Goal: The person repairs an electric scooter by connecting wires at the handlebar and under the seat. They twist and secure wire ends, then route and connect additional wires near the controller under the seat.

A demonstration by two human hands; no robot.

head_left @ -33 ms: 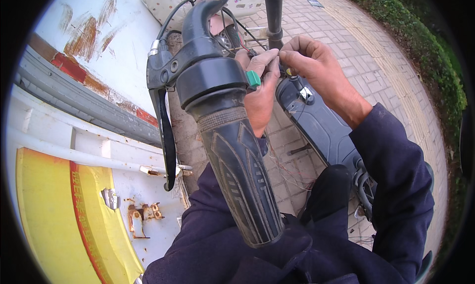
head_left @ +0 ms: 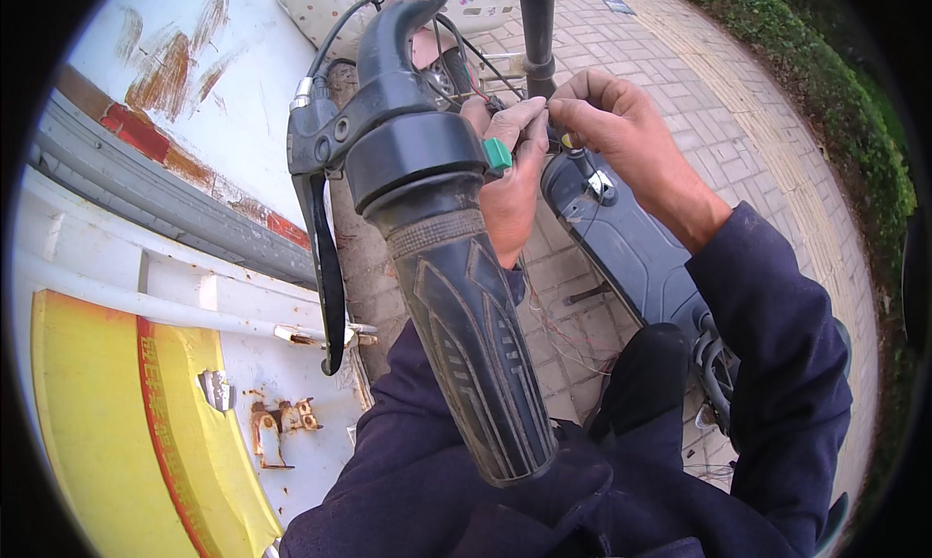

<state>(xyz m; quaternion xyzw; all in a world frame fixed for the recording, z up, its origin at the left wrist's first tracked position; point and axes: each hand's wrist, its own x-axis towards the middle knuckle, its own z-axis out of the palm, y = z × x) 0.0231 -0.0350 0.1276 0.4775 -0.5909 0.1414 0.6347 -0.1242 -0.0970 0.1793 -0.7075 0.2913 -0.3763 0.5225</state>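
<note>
The left hand [head_left: 515, 184] and right hand [head_left: 621, 135], two hands, pinch closed; I cannot tell on what. One black handle [head_left: 468, 335] and one green button [head_left: 497, 154] are just beside the left hand.

- Right sleeve [head_left: 786, 364], four o'clock: dark navy, long, plain, creased near the elbow.
- Left sleeve [head_left: 406, 378], seven o'clock: matching navy cloth, partly hidden.
- Jacket front [head_left: 607, 519], five o'clock: navy, folded.
- Trouser leg [head_left: 646, 369], four o'clock: blackish.
- Right hand [head_left: 626, 131], two o'clock: bare, dusty fingers.
- Left hand [head_left: 516, 203], one o'clock: bare.
</note>
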